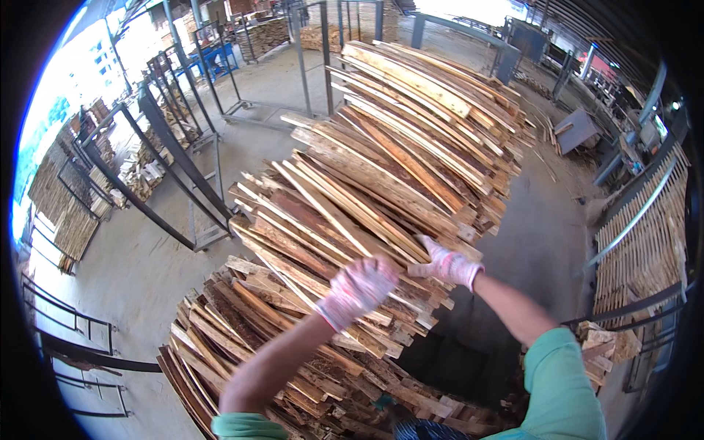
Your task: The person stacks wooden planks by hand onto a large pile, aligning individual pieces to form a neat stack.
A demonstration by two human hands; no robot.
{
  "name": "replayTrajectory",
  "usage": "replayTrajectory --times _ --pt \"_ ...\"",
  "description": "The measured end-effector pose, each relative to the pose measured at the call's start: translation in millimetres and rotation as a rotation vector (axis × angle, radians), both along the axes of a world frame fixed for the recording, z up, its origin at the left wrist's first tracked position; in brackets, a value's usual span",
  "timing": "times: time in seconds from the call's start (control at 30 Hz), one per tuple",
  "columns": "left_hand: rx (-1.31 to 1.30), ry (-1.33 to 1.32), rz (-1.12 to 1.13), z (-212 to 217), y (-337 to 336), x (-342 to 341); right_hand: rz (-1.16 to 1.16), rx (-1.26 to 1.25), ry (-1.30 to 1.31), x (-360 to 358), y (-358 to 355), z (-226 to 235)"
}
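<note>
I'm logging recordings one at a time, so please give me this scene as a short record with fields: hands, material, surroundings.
Left grip: gloved, blurred, fingers curled above the wooden strips; hold unclear
Right grip: gloved, at strip ends right of the left one; hold unclear
Material: rough strips in long, uneven heaps, light and dark brown
Clothing: green sleeves, patterned pale gloves
Left side: dark metal frames on grey floor
Right side: slatted wood stack

head fisheye, left of pair | facing down and forward | near pink-and-white-gloved left hand (361, 287) and right hand (449, 265) | long brown rough-sawn wooden slats (411, 172) fill centre
</note>
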State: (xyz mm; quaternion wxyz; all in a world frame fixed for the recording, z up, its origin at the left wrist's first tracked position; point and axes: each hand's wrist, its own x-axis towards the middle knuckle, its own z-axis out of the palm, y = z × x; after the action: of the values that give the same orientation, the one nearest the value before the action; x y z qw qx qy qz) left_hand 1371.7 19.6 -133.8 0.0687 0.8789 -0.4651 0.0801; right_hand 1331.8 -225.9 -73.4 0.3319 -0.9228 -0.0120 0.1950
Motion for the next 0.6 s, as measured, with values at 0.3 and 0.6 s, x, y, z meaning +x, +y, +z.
replayTrajectory --times 0.3,0.6 --pt "-0.748 0.790 1.040 69.1 -2.9 -35.1 -0.093 -0.044 -0.108 -1.0 -13.6 -54.2" --pt "-0.894 1.254 1.201 40.5 3.9 -0.4 -0.009 -0.130 0.037 -20.4 25.0 -26.5"
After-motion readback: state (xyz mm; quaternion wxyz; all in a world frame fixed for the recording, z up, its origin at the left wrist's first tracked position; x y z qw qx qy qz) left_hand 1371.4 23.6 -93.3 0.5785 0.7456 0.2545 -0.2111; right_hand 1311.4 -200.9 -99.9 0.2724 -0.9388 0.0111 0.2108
